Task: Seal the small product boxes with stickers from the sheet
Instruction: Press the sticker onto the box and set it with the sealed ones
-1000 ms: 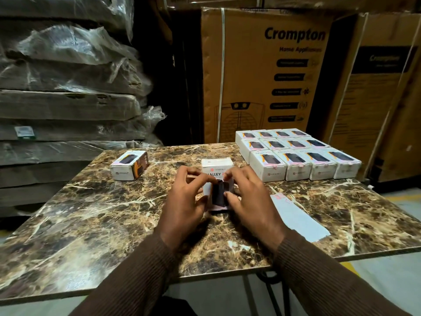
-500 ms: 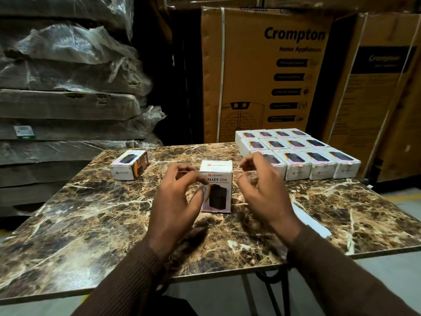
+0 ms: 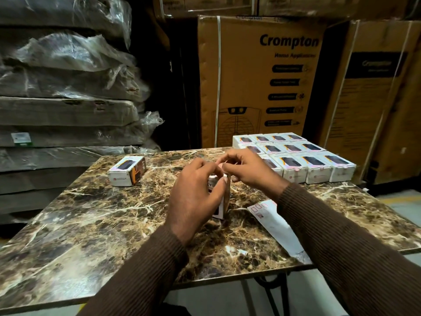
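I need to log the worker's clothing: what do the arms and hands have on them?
Both arms wear long dark brown ribbed-knit sleeves reaching the wrists. The left hand and right hand are bare: no gloves, and no rings or watch visible.

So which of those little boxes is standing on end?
The box between the hands, mid-table. The lone box at left and the grouped boxes at right all lie flat.

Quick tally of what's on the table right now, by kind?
Grouped boxes, back right: 12
Lone box, left: 1
Upright box held by left hand: 1
Sticker sheet: 1
Sticker pinched by right hand: 1
Total: 16
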A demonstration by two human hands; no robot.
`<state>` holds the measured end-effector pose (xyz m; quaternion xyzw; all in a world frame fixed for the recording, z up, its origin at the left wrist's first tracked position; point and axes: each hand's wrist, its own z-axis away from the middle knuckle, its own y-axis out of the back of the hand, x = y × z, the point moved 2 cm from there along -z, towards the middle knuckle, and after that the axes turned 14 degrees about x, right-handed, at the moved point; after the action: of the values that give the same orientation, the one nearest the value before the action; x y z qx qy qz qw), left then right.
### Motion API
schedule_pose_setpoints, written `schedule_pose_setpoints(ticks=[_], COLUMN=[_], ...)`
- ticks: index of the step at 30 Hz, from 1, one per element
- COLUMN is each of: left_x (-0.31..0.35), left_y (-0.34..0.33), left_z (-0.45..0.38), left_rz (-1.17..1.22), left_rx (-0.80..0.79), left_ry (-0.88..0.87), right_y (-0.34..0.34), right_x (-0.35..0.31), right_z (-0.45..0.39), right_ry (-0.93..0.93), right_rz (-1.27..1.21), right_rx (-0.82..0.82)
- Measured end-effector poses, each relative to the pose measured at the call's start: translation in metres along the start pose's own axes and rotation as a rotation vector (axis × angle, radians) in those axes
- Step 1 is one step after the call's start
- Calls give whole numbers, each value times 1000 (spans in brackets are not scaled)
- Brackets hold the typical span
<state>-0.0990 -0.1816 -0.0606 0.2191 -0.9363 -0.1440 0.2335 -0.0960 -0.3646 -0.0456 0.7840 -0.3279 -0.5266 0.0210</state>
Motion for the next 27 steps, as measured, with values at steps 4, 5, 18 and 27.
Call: schedule_pose_setpoints(ticks=[4, 5, 18, 27], left_x=[-7, -9, -35, -20], left_y=[2, 3, 15, 7], left_z=[0, -1, -11, 5], left_rz=[-21, -27, 126, 44], left_rx=[-8, -10, -115, -39], left_ry=[-12, -15, 49, 0], right_y=[2, 3, 0, 8], right_x=[-3, -3, -25, -2], right_z=[8, 10, 34, 5], right_ry=[-58, -68, 156, 26], right_rz=[-14, 5, 424, 114], right_rx=[29, 44, 314, 87])
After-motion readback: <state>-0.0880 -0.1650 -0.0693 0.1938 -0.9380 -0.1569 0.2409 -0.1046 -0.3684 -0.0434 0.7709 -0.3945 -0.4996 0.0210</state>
